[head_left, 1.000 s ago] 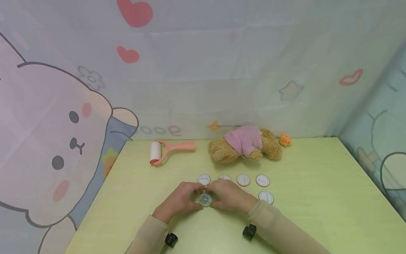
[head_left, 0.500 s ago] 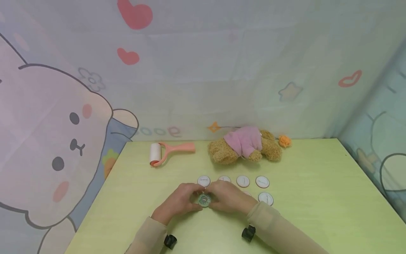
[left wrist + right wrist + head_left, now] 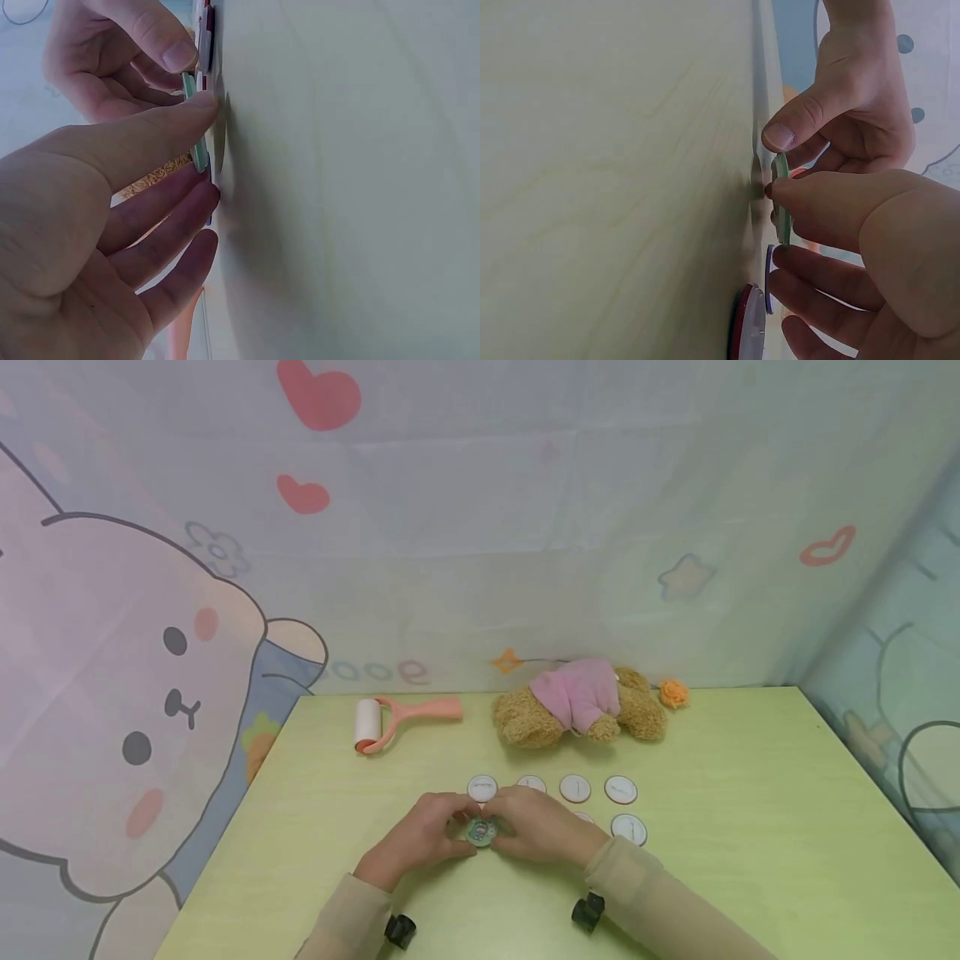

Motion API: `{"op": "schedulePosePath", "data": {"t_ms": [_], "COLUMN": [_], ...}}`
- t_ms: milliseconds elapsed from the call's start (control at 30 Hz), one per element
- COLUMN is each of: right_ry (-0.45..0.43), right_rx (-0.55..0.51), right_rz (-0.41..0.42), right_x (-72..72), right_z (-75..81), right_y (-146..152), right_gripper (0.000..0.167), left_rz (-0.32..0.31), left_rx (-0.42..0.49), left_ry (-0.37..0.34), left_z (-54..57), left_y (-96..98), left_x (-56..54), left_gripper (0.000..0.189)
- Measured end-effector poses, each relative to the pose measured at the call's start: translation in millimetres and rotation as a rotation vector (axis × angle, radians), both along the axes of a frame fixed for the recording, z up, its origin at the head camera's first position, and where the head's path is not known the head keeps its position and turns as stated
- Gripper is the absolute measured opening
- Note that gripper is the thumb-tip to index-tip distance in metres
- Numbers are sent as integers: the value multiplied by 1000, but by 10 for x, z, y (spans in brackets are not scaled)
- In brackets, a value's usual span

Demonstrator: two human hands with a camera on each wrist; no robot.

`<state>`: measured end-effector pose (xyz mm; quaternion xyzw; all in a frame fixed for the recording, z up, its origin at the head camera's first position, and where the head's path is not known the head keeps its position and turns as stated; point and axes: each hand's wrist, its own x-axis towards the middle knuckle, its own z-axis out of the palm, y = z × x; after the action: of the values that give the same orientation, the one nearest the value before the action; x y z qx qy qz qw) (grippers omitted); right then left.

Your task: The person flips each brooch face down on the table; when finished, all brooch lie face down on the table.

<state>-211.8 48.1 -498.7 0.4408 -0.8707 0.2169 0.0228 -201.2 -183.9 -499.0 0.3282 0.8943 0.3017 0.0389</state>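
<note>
A small round pin badge (image 3: 482, 832), green with a cartoon print facing up, is held between both hands near the middle of the table. My left hand (image 3: 420, 837) pinches its left edge with thumb and fingers. On the opposite edge, my right hand (image 3: 543, 827) grips it the same way. Seen edge-on in the left wrist view, the green badge (image 3: 199, 154) is close over the tabletop, with its shadow beside it. In the right wrist view the right thumb crosses the badge (image 3: 783, 221). Its underside is hidden.
Several white-backed badges lie pin side up beyond and right of the hands, among them one badge (image 3: 628, 829) near the right sleeve. Farther back are a pink-handled lint roller (image 3: 416, 710), a teddy bear (image 3: 577, 702) in a pink top and an orange fuzzy ball (image 3: 674, 693).
The green badge has shifted slightly left together with both hands. Their hold on it stays the same, and the other things on the table keep their places.
</note>
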Motion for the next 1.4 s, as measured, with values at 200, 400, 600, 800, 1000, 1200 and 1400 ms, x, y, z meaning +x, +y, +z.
{"op": "schedulePosePath", "data": {"t_ms": [200,400,600,800,1000,1200,1400], "right_ry": [-26,-71,-69,-67,-54,-43,-40], "right_rx": [-28,-60,-87,-96,-124,-145,-156], "right_rz": [7,20,35,39,62,83,97], "right_x": [12,11,4,-2,-7,-11,-16], "right_z": [1,4,6,-2,-10,-19,-20], "right_y": [0,-7,-9,-6,3,15,21], "right_gripper": [16,16,13,13,13,11,8], "left_rz": [25,39,11,7,-1,-4,6], "left_rx": [9,11,20,22,48,61,75], "left_ry": [-11,-38,-18,-9,-41,-40,-53], "left_z": [25,45,68,51,33,28,31], "left_y": [-34,-60,-52,-56,-59,-66,-76], "left_x": [-2,-1,-2,-20,-28,-19,-18], "left_gripper": [34,31,27,25,25,22,19]}}
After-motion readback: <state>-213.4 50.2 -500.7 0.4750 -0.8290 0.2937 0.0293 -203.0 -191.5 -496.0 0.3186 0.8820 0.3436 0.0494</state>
